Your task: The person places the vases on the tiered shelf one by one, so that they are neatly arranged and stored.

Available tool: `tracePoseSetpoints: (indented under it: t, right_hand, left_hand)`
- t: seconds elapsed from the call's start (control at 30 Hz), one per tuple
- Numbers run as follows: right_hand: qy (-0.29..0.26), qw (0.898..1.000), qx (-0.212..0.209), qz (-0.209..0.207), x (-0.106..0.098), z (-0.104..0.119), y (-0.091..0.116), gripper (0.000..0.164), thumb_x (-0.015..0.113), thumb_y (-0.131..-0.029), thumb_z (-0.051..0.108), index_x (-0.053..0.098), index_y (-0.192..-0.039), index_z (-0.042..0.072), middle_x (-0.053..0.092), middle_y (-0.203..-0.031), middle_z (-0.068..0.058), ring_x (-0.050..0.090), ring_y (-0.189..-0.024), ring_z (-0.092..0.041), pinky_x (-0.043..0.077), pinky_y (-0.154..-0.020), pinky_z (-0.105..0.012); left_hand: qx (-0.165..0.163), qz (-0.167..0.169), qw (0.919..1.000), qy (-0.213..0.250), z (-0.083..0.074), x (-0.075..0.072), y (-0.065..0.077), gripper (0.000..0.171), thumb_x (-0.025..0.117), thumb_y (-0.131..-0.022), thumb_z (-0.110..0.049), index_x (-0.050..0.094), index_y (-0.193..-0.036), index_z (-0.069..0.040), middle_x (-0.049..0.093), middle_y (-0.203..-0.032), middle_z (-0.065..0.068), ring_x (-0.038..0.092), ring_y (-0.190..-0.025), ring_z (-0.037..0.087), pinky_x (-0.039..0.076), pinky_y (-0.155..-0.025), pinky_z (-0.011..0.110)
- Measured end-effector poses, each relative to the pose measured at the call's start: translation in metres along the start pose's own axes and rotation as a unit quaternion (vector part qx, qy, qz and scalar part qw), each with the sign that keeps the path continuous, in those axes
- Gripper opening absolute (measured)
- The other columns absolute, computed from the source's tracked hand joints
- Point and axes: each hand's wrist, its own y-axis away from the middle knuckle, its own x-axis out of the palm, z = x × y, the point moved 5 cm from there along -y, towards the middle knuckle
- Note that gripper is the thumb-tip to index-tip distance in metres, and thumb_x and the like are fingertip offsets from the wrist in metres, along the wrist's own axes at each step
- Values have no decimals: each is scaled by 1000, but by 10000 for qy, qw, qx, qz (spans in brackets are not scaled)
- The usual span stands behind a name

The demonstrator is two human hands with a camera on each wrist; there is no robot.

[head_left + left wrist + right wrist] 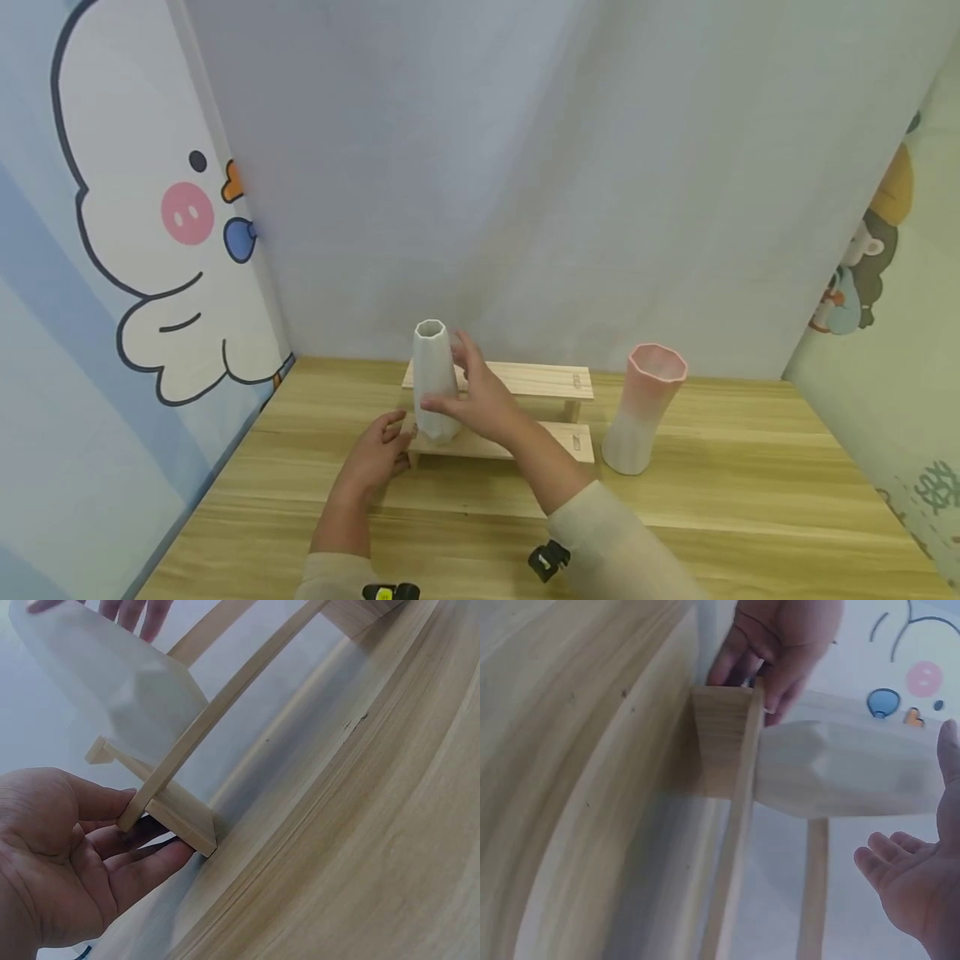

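Observation:
A white faceted vase [435,379] stands upright on the left part of the lower tier of a small two-tier wooden shelf [536,379]. My right hand [483,400] is around the vase's right side, thumb in front and fingers spread behind. In the right wrist view, a gap shows between those fingers [889,859] and the vase [847,769]. With its thumb on the plank and fingers under it by the leg, my left hand [67,855] grips the left end of the lower tier [180,761].
Right of the shelf, a pink-and-white vase [645,408] stands on the wooden table [720,500]. A grey curtain [525,183] hangs behind the table. Cartoon-printed walls [127,333] flank both sides.

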Motion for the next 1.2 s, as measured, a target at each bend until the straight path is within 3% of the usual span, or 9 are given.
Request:
tracePoseSetpoints:
  t: [0.1,0.3,0.4,0.7,0.93,1.07,1.2]
  right_hand:
    - [143,9998,-70,-157,-15,3,10,113,79,-78,52,1,-157,33,31,-160,-3,34,-145,-22,32,-118,-44]
    - [319,9990,-166,-258,-39,9,41,105,79,-82,43,2,-154,45,24,-162,9,30,-147,-17,30,-118,-48]
    - [446,9983,-247,-273,-46,10,57,104,79,-82,42,4,-154,44,24,-161,11,30,-147,-17,30,-118,-49]
    - [585,9973,-327,-287,-64,2,98,92,77,-83,43,21,-155,29,37,-156,5,41,-141,-22,37,-114,-50]
    - [281,9982,-469,-242,-86,-9,122,68,75,-88,26,38,-145,20,54,-140,0,55,-128,-26,48,-104,-45]
    - [363,9981,-489,56,-95,-12,128,52,73,-89,26,50,-135,16,62,-128,4,61,-119,-21,51,-102,-38]
    - [360,9979,-315,432,-104,-14,133,44,71,-91,29,54,-130,20,64,-124,7,63,-116,-19,52,-99,-38]
  left_hand:
    - [6,-10,10000,-29,0,0,0,51,49,-104,-19,33,-152,-10,37,-151,28,54,-125,42,54,-97,45]
    - [8,-4,10000,-56,0,-1,0,52,49,-104,-19,32,-152,-11,35,-152,28,52,-127,43,53,-98,44]
    - [20,2,10000,-67,-1,-3,1,52,49,-104,-19,32,-152,-11,33,-153,28,50,-128,43,52,-100,45]
    - [35,16,10000,6,0,-1,2,52,50,-103,-19,33,-152,-11,34,-152,28,51,-127,44,53,-98,44]
    - [-8,-12,10000,-14,3,0,-2,52,51,-103,-18,34,-151,-10,36,-151,28,51,-128,43,54,-96,44]
    - [-4,14,10000,14,4,-1,-2,52,50,-103,-18,33,-152,-11,33,-152,29,49,-129,44,53,-98,45]
    - [-13,44,9999,91,3,-1,-1,52,50,-104,-18,31,-152,-11,32,-153,29,49,-129,43,53,-98,44]
